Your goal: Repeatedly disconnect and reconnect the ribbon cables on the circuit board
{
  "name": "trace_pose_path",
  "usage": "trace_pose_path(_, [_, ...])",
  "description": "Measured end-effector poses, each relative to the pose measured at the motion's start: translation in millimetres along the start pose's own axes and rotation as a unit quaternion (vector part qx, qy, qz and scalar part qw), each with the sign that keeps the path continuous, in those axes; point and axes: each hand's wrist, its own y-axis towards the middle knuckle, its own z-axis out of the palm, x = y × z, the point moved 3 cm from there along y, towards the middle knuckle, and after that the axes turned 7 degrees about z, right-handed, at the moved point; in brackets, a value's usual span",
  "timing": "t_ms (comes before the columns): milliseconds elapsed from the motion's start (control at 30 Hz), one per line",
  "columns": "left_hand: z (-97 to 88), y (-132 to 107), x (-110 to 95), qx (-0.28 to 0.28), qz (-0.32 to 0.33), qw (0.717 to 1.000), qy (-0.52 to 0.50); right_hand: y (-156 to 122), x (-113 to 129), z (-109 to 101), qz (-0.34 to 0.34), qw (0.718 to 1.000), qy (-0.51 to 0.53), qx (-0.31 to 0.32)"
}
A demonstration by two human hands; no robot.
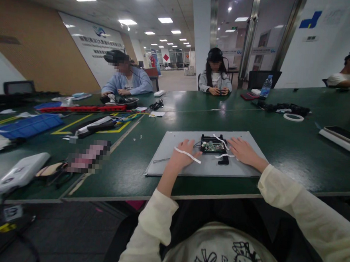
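Note:
A light grey panel (166,166) lies on the table in front of me. Near its middle sits a black frame holding a green circuit board (212,146). My left hand (181,159) rests on the panel just left of the frame, fingers apart, with a white strip (189,154) lying across its back. To the right of the frame, my right hand (243,149) is spread flat on the panel. Thin white strips (220,140) run between the frame and my right fingertips. A small black part (223,160) lies below the frame, and a thin cable (161,160) extends at the left.
Across the green table (188,116) sit two people, and a third is at the far right. On the left are a blue tray (28,125), a white device (20,172) and red power strips (83,108). At right are a tape roll (293,117), a bottle (266,87) and a dark-topped device (344,139).

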Motion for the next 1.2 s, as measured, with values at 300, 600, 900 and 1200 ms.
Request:
trace_pose_path(300, [18.0,-40.3,16.0,0.13,-0.078,0.988,-0.015,-0.8,-0.1,-0.3,-0.002,1.0,0.009,-0.001])
trace_pose_path(600, [12.0,-48.8,12.5,0.12,-0.102,0.987,0.024,-1.2,0.0,0.3,-0.001,1.0,0.007,-0.004])
trace_pose_path(900, [7.6,-47.0,7.4,0.137,-0.129,0.981,0.051,0.1,-4.6,-1.9,-0.002,0.997,0.074,-0.005])
trace_pose_path(1200, [9.2,-46.5,8.2,0.133,-0.148,0.98,0.022,-1.1,4.2,-10.3,-0.022,0.997,0.066,0.033])
